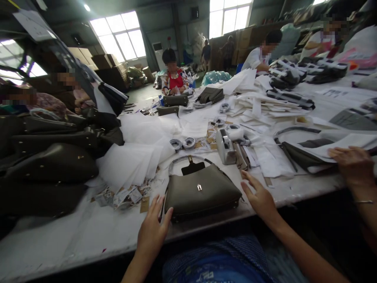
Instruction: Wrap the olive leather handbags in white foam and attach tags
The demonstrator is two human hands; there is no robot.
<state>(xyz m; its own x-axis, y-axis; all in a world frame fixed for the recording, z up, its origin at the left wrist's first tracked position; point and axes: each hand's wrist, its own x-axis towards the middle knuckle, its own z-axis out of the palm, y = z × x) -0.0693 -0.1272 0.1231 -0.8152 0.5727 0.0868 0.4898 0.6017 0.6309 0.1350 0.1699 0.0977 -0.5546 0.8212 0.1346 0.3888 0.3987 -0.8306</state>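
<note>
A dark olive handbag (206, 192) with a small metal clasp lies in front of me at the table's near edge. Its wrapped handle (172, 163) arches behind it, with a dark flap (193, 168) inside the arch. My left hand (153, 224) is beside the bag's left end, fingers spread; whether the fingertips touch it I cannot tell. Off the bag's right end, my right hand (260, 196) hovers with fingers apart and nothing in it. Close behind the bag stands a grey tape dispenser (226, 146).
Dark handbags (53, 169) are heaped at the left. White paper sheets (132, 161) and small tags (129, 196) lie beside my bag. Wrapped rings (188, 143) sit behind it. A co-worker's hand (355, 163) holds paper over another bag (306, 157) at right. Other people work around the table.
</note>
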